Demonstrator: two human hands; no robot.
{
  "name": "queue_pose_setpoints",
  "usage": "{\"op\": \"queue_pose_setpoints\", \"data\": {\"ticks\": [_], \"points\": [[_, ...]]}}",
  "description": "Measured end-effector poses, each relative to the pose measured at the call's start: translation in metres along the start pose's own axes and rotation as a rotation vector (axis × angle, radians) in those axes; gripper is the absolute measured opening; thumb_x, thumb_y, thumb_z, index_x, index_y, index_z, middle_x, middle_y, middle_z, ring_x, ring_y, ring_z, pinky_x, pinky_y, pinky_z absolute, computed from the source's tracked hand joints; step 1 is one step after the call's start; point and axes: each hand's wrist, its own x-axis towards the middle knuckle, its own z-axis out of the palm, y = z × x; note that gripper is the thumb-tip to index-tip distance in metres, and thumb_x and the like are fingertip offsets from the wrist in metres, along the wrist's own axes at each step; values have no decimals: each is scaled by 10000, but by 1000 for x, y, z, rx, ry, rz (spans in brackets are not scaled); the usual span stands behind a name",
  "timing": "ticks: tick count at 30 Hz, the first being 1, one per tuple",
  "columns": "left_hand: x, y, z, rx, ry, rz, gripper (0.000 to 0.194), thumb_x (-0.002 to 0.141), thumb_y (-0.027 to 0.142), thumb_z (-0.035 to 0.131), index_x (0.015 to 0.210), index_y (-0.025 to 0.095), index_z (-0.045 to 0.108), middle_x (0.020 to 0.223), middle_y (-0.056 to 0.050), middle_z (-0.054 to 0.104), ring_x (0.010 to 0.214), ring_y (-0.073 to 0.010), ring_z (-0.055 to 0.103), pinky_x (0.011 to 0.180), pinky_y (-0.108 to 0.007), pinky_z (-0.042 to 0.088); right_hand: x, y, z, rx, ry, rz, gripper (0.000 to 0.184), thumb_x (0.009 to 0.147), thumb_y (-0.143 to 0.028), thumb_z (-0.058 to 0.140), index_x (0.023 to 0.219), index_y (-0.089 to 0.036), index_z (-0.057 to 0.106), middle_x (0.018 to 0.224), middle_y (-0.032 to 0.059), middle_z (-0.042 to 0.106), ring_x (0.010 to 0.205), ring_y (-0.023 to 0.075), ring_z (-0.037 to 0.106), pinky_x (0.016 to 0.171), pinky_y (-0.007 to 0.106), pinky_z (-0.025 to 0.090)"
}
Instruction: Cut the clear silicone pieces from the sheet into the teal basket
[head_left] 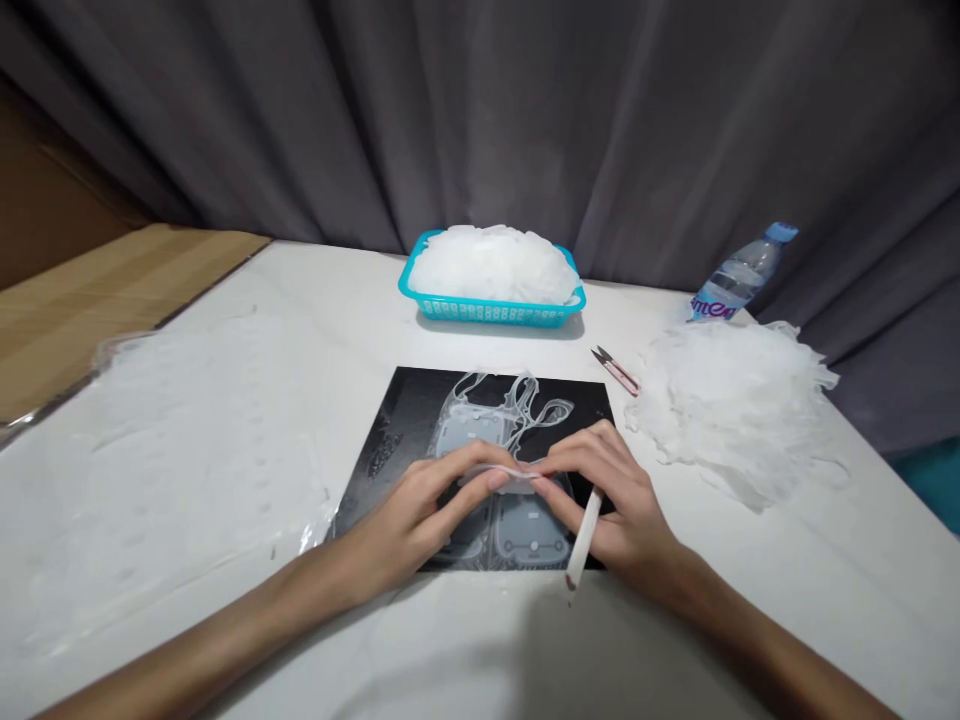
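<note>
My left hand (442, 490) pinches one edge of a small translucent, flexible piece (517, 474) between thumb and fingers. Pinching its other edge, my right hand (611, 490) also has a slim white pen-like tool (583, 545) tucked in its grip, the lower end pointing toward me. Both hands are above a black board (382, 430). On that board lies a clear moulded sheet (534, 530) with rounded rectangular shapes, partly hidden by my hands. Loose looping strips (525, 410) of the same clear material curl at its far side.
Behind the board, a turquoise basket (491, 312) holds heaped translucent pieces. Small thread snips (616, 372) lie beside a pile of clear scraps (720, 400), with a water bottle (739, 275) behind. Translucent sheets (187, 460) cover the left table, near cardboard (127, 275).
</note>
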Motion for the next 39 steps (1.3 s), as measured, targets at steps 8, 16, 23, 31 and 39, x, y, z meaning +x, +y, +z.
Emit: {"op": "queue_pose_setpoints", "data": {"ticks": [8, 16, 23, 31, 39], "points": [[0, -8, -19, 186, -32, -6, 263, 1133, 402, 438, 1266, 300, 641, 1238, 13, 722, 1175, -187, 660, 1036, -287, 492, 7, 3, 3, -145, -74, -118, 226, 990, -72, 644, 1173, -205, 655, 1056, 45, 765, 937, 202, 606, 839, 351, 502], [3, -43, -57, 555, -163, 184, 502, 993, 529, 672, 1431, 307, 567, 1575, -45, 542, 1413, -314, 504, 1169, -461, 438, 76, 40, -3, -43, 209, 164, 74, 1007, -280, 627, 1004, -216, 665, 908, 23, 676, 789, 166, 577, 743, 311, 470], [-1, -45, -57, 645, -172, 221, 586, 1008, 590, 624, 1520, 325, 521, 1640, -44, 489, 1465, -347, 490, 1195, -527, 428, 216, 103, -10, 13, 461, 319, 199, 1011, -350, 540, 1013, -172, 629, 895, 39, 709, 819, 165, 651, 745, 283, 503], [-3, -48, -58, 606, -184, 210, 607, 1035, 583, 587, 1578, 337, 472, 1665, -35, 462, 1514, -339, 443, 1237, -542, 395, 265, 131, 6, -216, 428, 531, 272, 1030, -411, 630, 1102, -156, 694, 1214, 107, 682, 1148, 258, 638, 1021, 490, 523], [1, -56, -64, 507, -205, 238, 704, 956, 625, 679, 1585, 389, 469, 1653, -46, 479, 1497, -339, 445, 1217, -545, 397, 140, 66, -1, -138, 423, 329, 627, 1112, -598, 182, 982, -230, 673, 1050, 78, 668, 1049, 224, 605, 1029, 414, 457]]}}
